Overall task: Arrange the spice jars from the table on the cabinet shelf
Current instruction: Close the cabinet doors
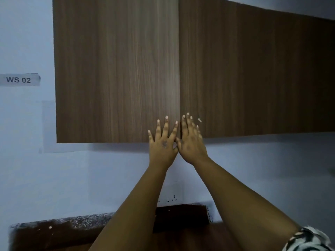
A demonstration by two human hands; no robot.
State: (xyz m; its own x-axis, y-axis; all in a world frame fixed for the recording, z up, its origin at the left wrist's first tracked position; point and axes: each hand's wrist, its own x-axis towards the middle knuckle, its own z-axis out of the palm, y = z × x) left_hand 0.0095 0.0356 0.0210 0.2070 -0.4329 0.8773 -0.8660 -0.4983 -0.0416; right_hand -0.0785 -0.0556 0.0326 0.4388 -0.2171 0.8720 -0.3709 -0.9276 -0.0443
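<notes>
Sleeve: patterned black-and-white cuff [306, 239] at the bottom right corner, on the right arm.
Arms: both bare forearms raised from the lower edge toward the cabinet, converging at the wrists.
Table: dark brown surface [54, 236] along the bottom, speckled pale along its far edge, against the wall.
Socket: small wall outlet [172, 198] just above the table edge, between the two forearms.
Left hand: [163, 142] fingers straight and spread, holding nothing, fingertips laid on the lower right corner of the left door.
Right hand: [190, 140] fingers straight and close together, slightly blurred, holding nothing, laid on the lower left corner of the right door; touching the left hand at the thumb side.
Cabinet: wall-hung, two wood-grain doors, left door [116, 69] and right door [253, 75], meeting at a centre seam just above the hands, both shut.
Spice jars: none visible; shelf hidden behind the shut doors.
Label: pale strip reading "WS 02" [19, 80] on the wall, left of the cabinet.
Wall: pale blue [54, 178] behind everything.
</notes>
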